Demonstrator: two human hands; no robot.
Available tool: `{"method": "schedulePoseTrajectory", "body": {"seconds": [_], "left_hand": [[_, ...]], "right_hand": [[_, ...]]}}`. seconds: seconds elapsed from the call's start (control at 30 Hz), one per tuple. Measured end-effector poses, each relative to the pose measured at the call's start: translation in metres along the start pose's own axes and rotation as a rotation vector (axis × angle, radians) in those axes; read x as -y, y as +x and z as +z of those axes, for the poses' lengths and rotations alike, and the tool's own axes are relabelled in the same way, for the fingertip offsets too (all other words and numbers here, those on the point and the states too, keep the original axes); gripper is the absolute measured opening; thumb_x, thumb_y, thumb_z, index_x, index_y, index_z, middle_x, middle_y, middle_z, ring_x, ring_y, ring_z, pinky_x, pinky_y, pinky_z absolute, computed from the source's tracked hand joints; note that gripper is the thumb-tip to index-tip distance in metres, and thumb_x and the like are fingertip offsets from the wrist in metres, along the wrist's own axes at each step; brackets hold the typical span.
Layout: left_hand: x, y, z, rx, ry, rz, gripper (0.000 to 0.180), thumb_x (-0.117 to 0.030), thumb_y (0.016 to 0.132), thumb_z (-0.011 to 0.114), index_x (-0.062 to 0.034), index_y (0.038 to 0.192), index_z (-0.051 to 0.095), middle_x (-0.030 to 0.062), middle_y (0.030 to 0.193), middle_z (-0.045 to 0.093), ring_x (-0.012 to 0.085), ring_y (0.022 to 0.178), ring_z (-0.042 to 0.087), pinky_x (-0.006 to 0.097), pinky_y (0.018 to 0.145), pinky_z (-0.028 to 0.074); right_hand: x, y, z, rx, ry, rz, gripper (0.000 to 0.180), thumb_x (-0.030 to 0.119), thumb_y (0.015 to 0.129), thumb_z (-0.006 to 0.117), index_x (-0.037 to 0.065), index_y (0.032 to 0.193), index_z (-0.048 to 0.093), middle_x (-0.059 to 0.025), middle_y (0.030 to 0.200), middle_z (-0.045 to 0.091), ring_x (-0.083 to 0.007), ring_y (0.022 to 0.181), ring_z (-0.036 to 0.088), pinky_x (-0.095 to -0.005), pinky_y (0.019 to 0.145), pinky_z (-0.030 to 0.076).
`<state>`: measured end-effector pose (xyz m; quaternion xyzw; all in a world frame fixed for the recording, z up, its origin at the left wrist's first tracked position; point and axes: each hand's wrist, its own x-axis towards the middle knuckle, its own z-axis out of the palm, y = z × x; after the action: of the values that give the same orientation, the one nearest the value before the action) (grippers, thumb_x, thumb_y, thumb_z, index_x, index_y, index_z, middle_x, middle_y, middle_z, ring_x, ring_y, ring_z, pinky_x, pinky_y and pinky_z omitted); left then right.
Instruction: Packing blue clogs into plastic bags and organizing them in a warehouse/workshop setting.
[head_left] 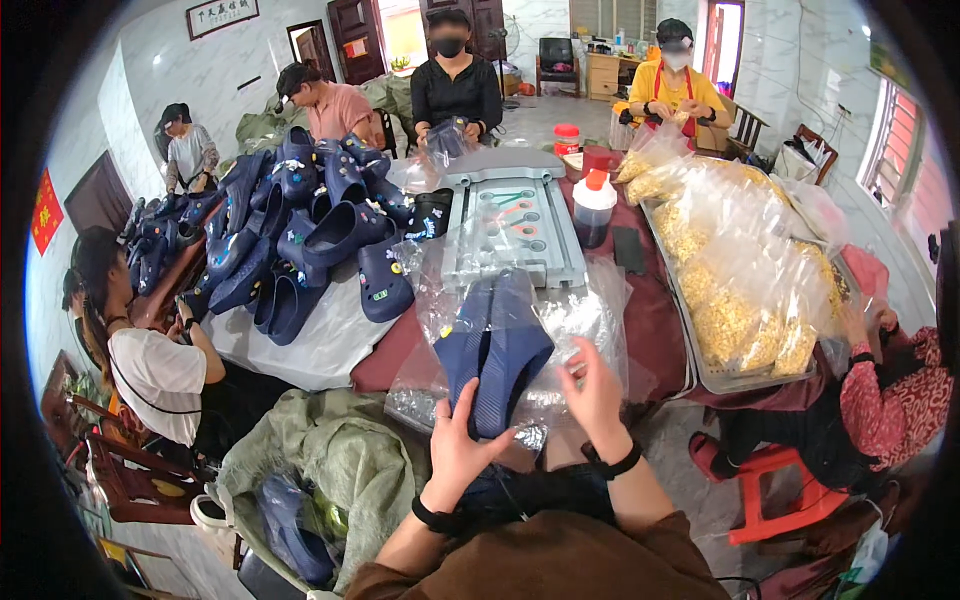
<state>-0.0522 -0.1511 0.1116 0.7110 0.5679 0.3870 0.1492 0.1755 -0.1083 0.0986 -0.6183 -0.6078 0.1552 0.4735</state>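
A pair of dark blue foam clogs [460,365] lies in front of me, heels toward me, partly inside a clear plastic bag [425,290]. My left hand [463,448] holds the clogs at the heel end, thumb and fingers spread around it. To the right of the clogs, my right hand [594,392] is raised with fingers apart and bent, close to the bag's plastic. No object shows in it; whether its fingertips touch the thin film is hard to see. More clear bags [600,300] lie beneath and beside the pair.
A grey plastic case [510,215] stands just beyond the clogs. Blue clogs [300,215] are heaped at left; a metal tray [705,375] holds bags of yellow pieces at right. A bottle [594,210] stands between. A green sack [330,450] sits lower left. Several people surround the table.
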Motion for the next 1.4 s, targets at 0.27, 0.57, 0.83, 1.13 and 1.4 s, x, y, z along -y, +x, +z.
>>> {"method": "schedulePoseTrajectory", "body": {"seconds": [0.27, 0.57, 0.83, 1.13, 1.4], "left_hand": [[0.002, 0.01, -0.004, -0.027, -0.05, -0.048, 0.092, -0.039, 0.065, 0.092, -0.0179, 0.146, 0.053, 0.0183, 0.106, 0.056, 0.0386, 0.095, 0.064, 0.046, 0.081, 0.054], [-0.016, 0.025, -0.004, -0.15, -0.194, -0.135, 0.086, -0.032, 0.069, 0.09, -0.0048, 0.143, 0.055, 0.0188, 0.11, 0.059, 0.0352, 0.104, 0.061, 0.041, 0.092, 0.049], [-0.025, 0.024, 0.024, -0.095, -0.09, -0.017, 0.092, -0.036, 0.068, 0.091, -0.0047, 0.144, 0.05, 0.0256, 0.115, 0.056, 0.0432, 0.101, 0.061, 0.047, 0.087, 0.051], [-0.005, 0.024, 0.043, 0.291, -0.143, 0.244, 0.1, -0.045, 0.079, 0.084, -0.0087, 0.157, 0.034, 0.035, 0.123, 0.048, 0.0543, 0.106, 0.056, 0.052, 0.091, 0.051], [0.047, 0.063, 0.032, -0.253, -0.225, 0.028, 0.056, -0.015, 0.084, 0.08, -0.0041, 0.136, 0.061, 0.0129, 0.107, 0.066, 0.0234, 0.081, 0.066, 0.035, 0.075, 0.055]], "right_hand": [[-0.037, 0.028, 0.03, -0.011, -0.262, -0.088, 0.025, 0.02, 0.09, 0.069, 0.008, 0.111, 0.071, -0.0142, 0.098, 0.067, -0.0365, 0.084, 0.068, -0.048, 0.073, 0.053], [0.015, 0.009, 0.019, 0.177, 0.136, -0.178, 0.011, 0.01, 0.088, 0.066, 0.0, 0.085, 0.069, -0.0148, 0.082, 0.065, -0.0348, 0.075, 0.065, -0.0429, 0.065, 0.051], [0.012, -0.018, -0.011, 0.399, 0.357, -0.322, 0.017, 0.006, 0.086, 0.066, -0.003, 0.078, 0.054, -0.0146, 0.079, 0.055, -0.0319, 0.07, 0.054, -0.0396, 0.064, 0.043], [0.009, -0.046, -0.037, 0.052, 0.136, -0.107, 0.061, 0.005, 0.078, 0.07, 0.01, 0.137, 0.056, -0.0177, 0.139, 0.052, -0.0367, 0.117, 0.059, -0.042, 0.093, 0.051], [0.038, -0.043, -0.021, 0.438, -0.339, -0.712, 0.073, 0.012, 0.079, 0.072, 0.026, 0.148, 0.051, -0.0096, 0.162, 0.036, -0.0354, 0.152, 0.028, -0.0619, 0.12, 0.022]]}}
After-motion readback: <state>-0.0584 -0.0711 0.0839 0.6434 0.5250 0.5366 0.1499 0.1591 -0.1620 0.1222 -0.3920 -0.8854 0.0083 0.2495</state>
